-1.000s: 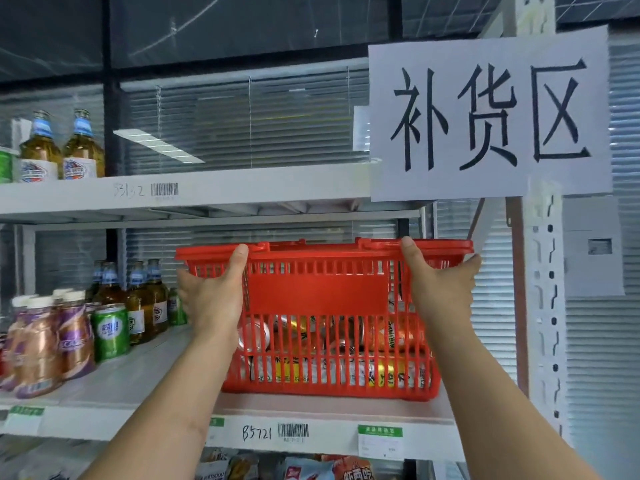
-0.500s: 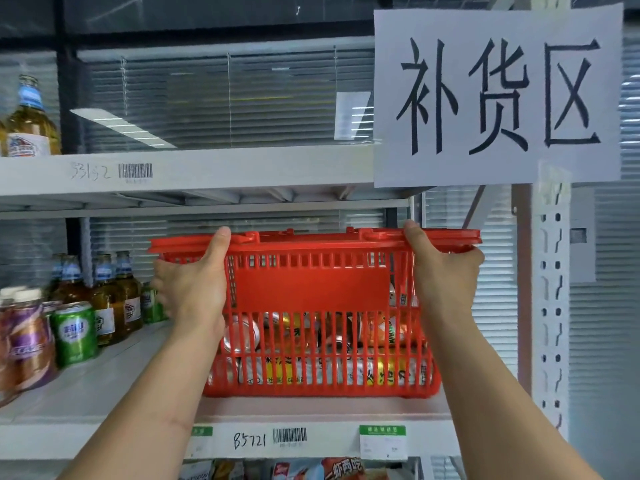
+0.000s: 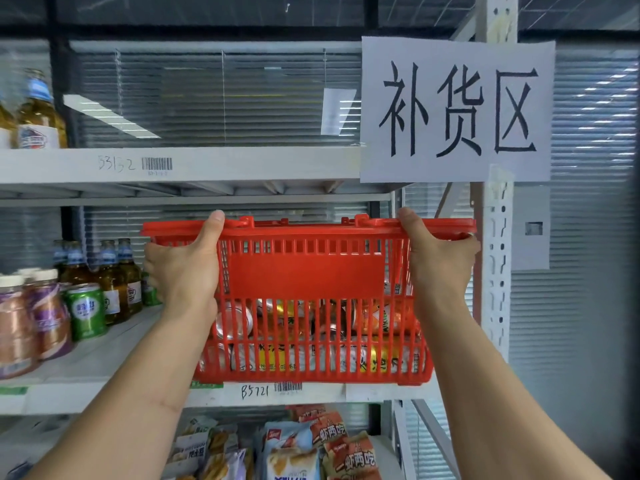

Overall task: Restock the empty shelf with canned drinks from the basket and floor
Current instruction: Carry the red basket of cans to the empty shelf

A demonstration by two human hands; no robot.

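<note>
A red plastic basket [image 3: 306, 277] sits at the front edge of the white middle shelf [image 3: 104, 362], on its right part. Several canned drinks [image 3: 377, 317] lie inside it, seen through the slats. My left hand [image 3: 183, 271] grips the basket's left rim, thumb over the top edge. At the right rim my right hand [image 3: 438, 261] grips the same way. The basket's bottom front edge slightly overhangs the shelf lip.
Glass bottles [image 3: 114, 278], a green can [image 3: 86, 315] and purple-labelled bottles [image 3: 31, 320] stand at the shelf's left. A white paper sign [image 3: 457, 109] hangs on the upright post [image 3: 497, 271]. The upper shelf [image 3: 207, 164] carries bottles at far left. Snack bags [image 3: 311, 445] fill the shelf below.
The view has shifted right and slightly closer. The basket stays on the shelf with both hands still gripping its rim; its front edge now sits nearer the shelf lip.
</note>
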